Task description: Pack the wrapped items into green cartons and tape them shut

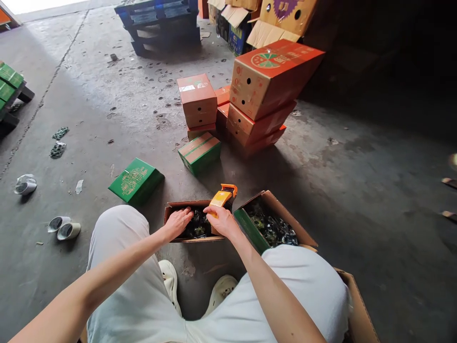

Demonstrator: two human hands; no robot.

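Note:
Between my knees stands an open cardboard box (194, 240) holding dark, shiny plastic-wrapped items (200, 227). My left hand (178, 223) reaches over its left end, fingers stretched out onto the dark wrapping. An orange tape dispenser (220, 197) is in my right hand (224, 222), held above the right end of the same box, its head pointing away from me. Just right of it, a second open box with a green side (251, 231) is filled with similar wrapped, partly greenish items (273, 224).
Ahead lie closed green boxes (137, 180) (200, 152). Behind them rise stacked orange-red boxes (269, 78) (198, 97). A dark pallet (160, 19) stands farther back. Tape rolls (68, 230) lie on the floor at left. Another carton (359, 309) is beside my right leg.

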